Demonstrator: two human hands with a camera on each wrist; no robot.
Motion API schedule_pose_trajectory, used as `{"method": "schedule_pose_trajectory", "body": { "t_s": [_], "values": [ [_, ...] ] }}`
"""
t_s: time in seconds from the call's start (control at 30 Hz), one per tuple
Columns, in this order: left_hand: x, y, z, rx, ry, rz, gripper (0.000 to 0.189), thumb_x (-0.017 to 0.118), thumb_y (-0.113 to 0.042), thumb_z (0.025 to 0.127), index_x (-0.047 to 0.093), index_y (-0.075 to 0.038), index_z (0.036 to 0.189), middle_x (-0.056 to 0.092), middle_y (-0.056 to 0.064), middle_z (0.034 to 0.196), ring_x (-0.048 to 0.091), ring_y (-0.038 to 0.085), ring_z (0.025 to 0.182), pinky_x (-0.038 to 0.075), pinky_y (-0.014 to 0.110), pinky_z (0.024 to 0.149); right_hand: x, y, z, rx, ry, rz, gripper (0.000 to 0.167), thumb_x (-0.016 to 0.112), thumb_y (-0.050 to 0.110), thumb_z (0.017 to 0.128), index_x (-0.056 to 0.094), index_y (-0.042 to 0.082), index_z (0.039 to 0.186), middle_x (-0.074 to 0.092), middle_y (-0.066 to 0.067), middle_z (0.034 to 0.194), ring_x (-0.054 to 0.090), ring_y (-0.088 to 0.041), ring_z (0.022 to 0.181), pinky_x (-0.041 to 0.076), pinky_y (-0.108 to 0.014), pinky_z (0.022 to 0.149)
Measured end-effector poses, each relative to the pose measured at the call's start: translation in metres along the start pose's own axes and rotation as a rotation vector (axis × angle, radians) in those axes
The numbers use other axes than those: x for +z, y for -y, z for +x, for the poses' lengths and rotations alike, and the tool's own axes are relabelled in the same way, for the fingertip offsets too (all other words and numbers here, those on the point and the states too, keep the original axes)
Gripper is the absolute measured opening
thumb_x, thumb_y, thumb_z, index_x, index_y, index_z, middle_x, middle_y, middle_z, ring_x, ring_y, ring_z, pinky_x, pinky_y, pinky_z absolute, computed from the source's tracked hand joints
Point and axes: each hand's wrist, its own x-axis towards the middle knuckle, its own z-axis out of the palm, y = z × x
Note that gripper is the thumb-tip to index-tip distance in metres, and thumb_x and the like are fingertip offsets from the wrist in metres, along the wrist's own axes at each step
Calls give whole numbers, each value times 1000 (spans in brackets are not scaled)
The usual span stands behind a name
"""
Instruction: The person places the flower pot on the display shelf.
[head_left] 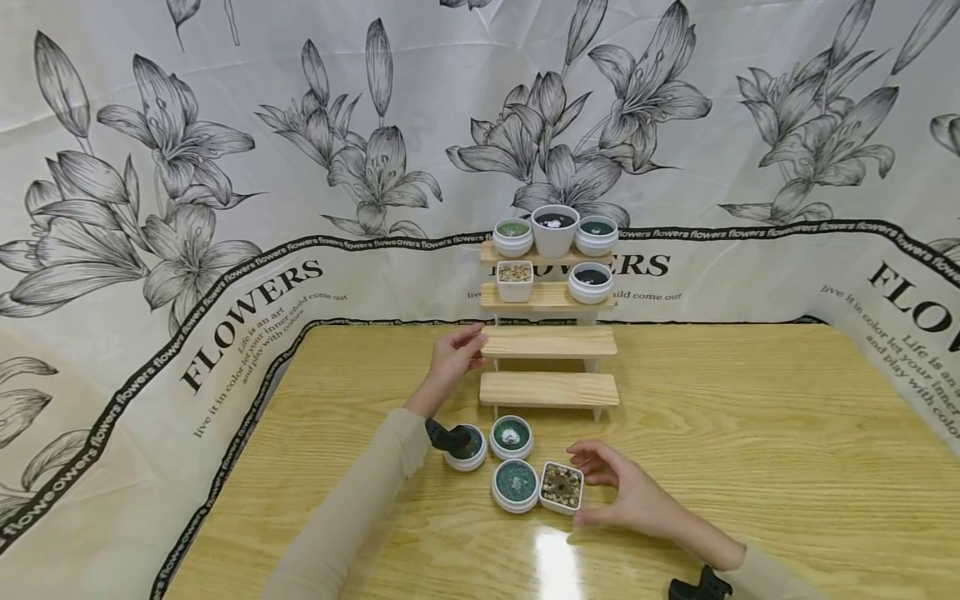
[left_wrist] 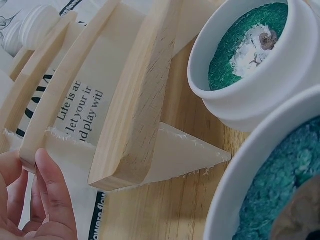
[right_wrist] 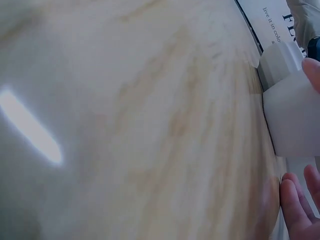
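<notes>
A tiered wooden display stand [head_left: 549,390] with white side supports stands at mid-table. My left hand [head_left: 452,360] pinches the left end of its second plank from the front; the left wrist view shows thumb and fingers [left_wrist: 52,187] at that plank end [left_wrist: 31,150]. My right hand [head_left: 626,498] is beside a square white pot [head_left: 561,507] of pebbles, thumb and fingers spread around its right side. In the right wrist view a gap shows between the lower fingers and the white pot [right_wrist: 295,117]. Left of that pot sit round white pots with green fill [head_left: 516,486], [head_left: 512,437].
Another round pot [head_left: 467,460] is partly hidden behind the left wrist's black camera mount. On the stand's upper planks are a tall white pot [head_left: 555,237], several round pots and a square pebble pot [head_left: 515,287]. A flower-printed cloth [head_left: 405,275] hangs behind the wooden table [head_left: 720,400].
</notes>
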Motion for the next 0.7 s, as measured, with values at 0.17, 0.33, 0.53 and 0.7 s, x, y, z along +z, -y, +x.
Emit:
{"method": "schedule_pose_trajectory", "body": {
  "t_s": [0.17,0.33,0.53,0.7],
  "values": [
    [0,1,0,-6,8,-5,37,63,-9,93,60,-3,130,60,0,95,56,5,64,54,13,59,5,0,2,-19,-19,-1,73,87,11,67,50,-5,127,56,-25,118,55,-1,102,55,-20,86],
    [0,-2,-1,-5,20,-15,35,63,-9,93,61,-4,128,60,0,94,56,5,65,55,14,59,6,2,4,-57,-26,5,65,84,8,71,51,-6,125,57,-25,114,57,-2,96,57,-23,82],
    [0,0,0,7,10,-1,37,62,-9,94,59,-2,130,61,-1,93,56,6,64,54,14,59,8,2,5,-54,-7,22,63,83,9,72,51,-7,125,58,-25,113,59,-3,94,56,-21,82],
    [0,0,1,6,13,9,38,62,-9,94,59,-2,130,61,0,93,56,6,65,55,14,59,8,3,6,-36,7,34,62,84,11,72,53,-8,122,57,-27,114,61,-5,93,56,-21,83]
  ]
}}
